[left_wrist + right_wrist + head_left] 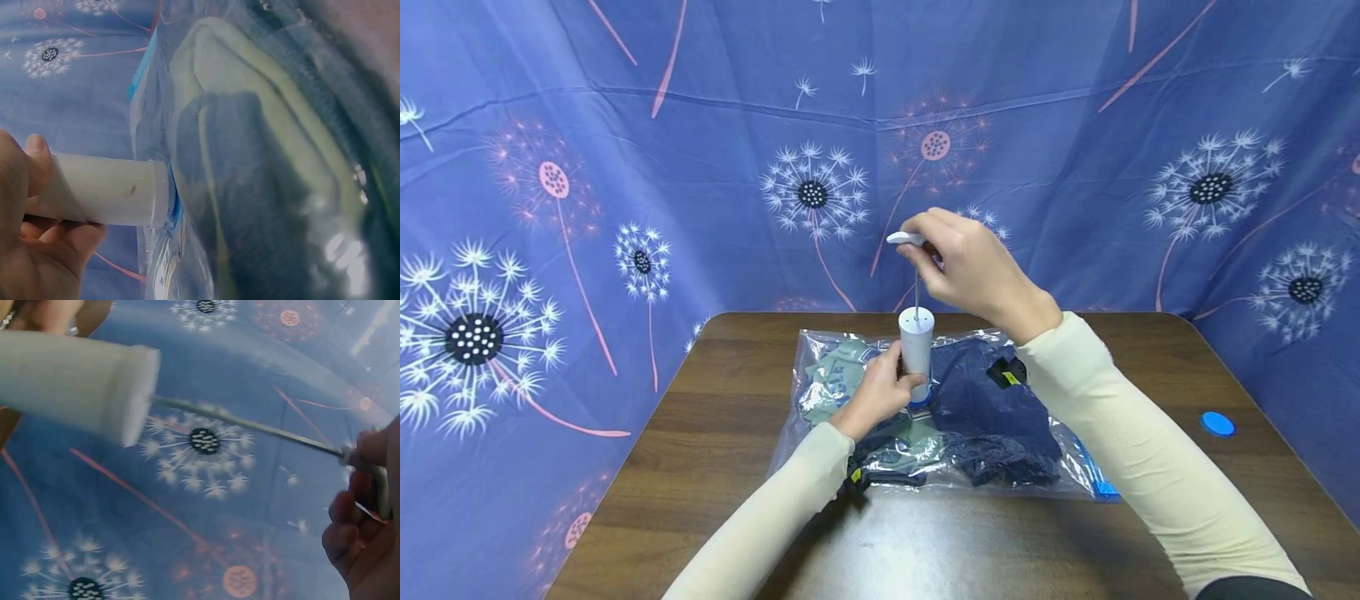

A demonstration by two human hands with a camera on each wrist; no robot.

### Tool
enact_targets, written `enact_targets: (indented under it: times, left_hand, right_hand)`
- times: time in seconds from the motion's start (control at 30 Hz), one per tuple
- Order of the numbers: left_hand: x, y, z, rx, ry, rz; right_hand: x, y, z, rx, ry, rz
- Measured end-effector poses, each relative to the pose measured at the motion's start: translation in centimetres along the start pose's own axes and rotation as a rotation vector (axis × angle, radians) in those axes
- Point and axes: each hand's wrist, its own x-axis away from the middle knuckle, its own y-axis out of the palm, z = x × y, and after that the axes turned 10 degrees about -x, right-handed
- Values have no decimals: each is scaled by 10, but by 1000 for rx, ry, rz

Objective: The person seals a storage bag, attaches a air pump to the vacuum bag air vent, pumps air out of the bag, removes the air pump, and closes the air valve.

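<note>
A white hand pump [916,354] stands upright on the blue valve [919,398] of a clear plastic storage bag [808,342] with folded clothes inside. My left hand [880,387] grips the lower part of its barrel, thumb and fingers on opposite sides. Above it, my right hand [958,258] holds the pump's white handle [904,238]. The thin metal rod [250,427] is drawn well out of the barrel's top. In the left wrist view, the barrel's wide end [161,194] meets the valve at the bag's surface.
Green clothes [835,375] lie in the bag's left part, dark navy ones [977,400] in its right. A blue round cap [1217,423] is on the wooden table [715,417] at the right. Behind the table hangs a blue dandelion-print cloth [722,167].
</note>
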Motion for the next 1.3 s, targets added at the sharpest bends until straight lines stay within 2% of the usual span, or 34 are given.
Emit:
enact_targets:
  times: [0.3,0.53,0.9,1.3]
  left_hand:
    - [0,0,-1,-6,12,1]
    - [0,1,-3,-17,24,3]
    - [-1,1,-4,-21,49,15]
    - [-4,2,-5,-19,27,18]
  right_hand:
    - [32,25,11,10,107,-219]
    - [46,42,13,65,181,-306]
    - [52,51,11,128,217,-286]
    - [55,58,7,291,158,-234]
